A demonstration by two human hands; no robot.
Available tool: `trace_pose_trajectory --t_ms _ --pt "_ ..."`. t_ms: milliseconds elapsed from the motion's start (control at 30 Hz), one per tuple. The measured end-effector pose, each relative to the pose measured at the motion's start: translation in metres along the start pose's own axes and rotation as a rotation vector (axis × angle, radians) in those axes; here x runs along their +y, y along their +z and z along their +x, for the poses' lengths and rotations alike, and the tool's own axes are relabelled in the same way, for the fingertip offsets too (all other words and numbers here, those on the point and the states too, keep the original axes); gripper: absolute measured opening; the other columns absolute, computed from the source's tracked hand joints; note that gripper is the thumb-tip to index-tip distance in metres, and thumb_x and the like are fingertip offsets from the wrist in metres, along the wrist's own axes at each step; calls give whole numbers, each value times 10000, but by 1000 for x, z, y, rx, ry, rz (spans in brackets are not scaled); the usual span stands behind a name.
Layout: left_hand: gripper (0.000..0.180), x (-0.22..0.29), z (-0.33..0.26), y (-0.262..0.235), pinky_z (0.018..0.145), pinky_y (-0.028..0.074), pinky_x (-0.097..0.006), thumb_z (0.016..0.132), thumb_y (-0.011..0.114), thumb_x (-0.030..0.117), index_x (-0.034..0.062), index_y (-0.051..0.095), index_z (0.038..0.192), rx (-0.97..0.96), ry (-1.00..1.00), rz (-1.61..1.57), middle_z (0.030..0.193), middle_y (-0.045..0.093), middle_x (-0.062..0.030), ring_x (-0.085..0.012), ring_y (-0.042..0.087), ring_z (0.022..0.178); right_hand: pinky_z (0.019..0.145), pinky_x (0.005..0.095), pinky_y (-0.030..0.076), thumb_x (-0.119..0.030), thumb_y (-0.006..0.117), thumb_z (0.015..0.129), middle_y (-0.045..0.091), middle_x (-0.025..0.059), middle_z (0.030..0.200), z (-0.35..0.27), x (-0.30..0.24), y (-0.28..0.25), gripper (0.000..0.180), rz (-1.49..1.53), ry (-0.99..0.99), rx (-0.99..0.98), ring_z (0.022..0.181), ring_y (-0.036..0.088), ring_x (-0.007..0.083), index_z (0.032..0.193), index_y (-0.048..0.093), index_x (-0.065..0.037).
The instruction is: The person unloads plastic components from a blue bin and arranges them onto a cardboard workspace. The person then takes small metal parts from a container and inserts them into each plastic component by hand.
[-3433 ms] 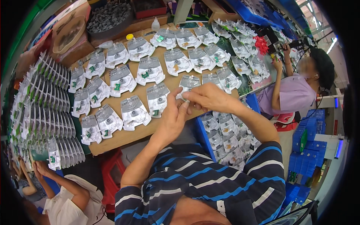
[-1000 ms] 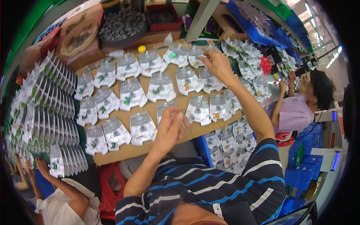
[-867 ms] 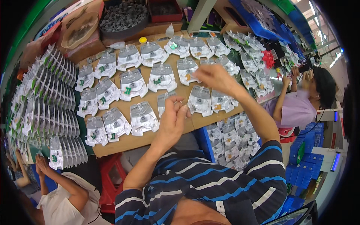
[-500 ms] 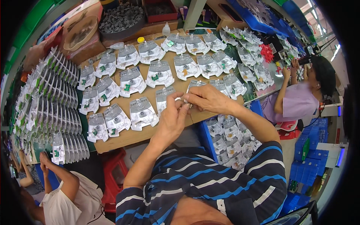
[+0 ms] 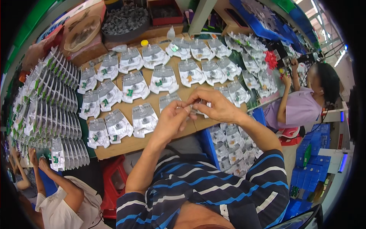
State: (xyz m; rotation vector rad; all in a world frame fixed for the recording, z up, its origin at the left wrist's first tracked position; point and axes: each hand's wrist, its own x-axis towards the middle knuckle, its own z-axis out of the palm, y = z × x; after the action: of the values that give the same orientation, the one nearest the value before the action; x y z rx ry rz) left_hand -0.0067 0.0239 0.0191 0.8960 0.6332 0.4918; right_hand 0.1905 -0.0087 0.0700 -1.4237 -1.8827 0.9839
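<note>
Both my hands meet over the front of the tabletop, fingertips almost touching. In a pinch, my left hand (image 5: 172, 119) closes on something too small to make out. My right hand (image 5: 216, 105) is also pinched against the same spot, and its fingers hide most of what lies between. Partly covered behind them is a grey-and-white plastic housing (image 5: 167, 100). Similar trapezoid housings, such as one with a green part (image 5: 163, 79) and one with an orange part (image 5: 190, 73), lie in rows on the brown board (image 5: 152, 140).
Stacked housings (image 5: 49, 99) rise at the left. A blue bin (image 5: 209, 147) with more housings stands by my right side. Along the back are a bowl of grey parts (image 5: 125, 21), a red box (image 5: 164, 11) and a small bottle (image 5: 170, 33). Co-workers sit on both sides.
My hands stay together, and the fingers have shifted slightly around the pinched spot. At lower left, a co-worker's arms have moved apart. The person at right has moved a hand.
</note>
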Motion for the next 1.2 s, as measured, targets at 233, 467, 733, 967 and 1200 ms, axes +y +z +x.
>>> trace_pose_trajectory --t_ms 233,467,733,967,1200 --pt "186 -17 9 -7 455 349 -181 994 556 184 18 523 1074 109 178 243 818 678 -63 -37 464 527 470 293 450 -348 527 993 620 75 628 21 -1 9 417 94 433 -113 520 617 148 782 604 3" --pt "225 -4 8 -21 439 328 -172 1007 533 178 4 526 1150 29 65 54 869 689 -79 -36 442 513 572 252 493 -148 625 944 635 58 708 38 2 1 164 25 251 53 641 626 96 949 642 15" --pt "229 11 3 -23 390 306 -154 1003 549 161 -4 554 1162 -39 -20 -226 1004 689 -148 -36 454 501 653 357 522 -82 619 876 705 166 824 130 82 -35 183 -385 22 520 732 694 268 1002 684 34" --pt "219 6 -7 -36 409 298 -160 1004 537 168 49 554 1186 -83 -87 -277 1004 694 -117 -41 466 538 708 458 519 -136 671 824 689 200 816 160 102 -26 150 -729 131 377 790 672 374 826 711 9" --pt "201 1 -12 -40 407 276 -168 1016 524 229 79 550 1146 -92 -105 -261 896 668 -72 -32 435 534 679 486 516 -215 677 848 674 225 790 171 104 -30 233 -847 192 265 767 662 402 791 704 9"
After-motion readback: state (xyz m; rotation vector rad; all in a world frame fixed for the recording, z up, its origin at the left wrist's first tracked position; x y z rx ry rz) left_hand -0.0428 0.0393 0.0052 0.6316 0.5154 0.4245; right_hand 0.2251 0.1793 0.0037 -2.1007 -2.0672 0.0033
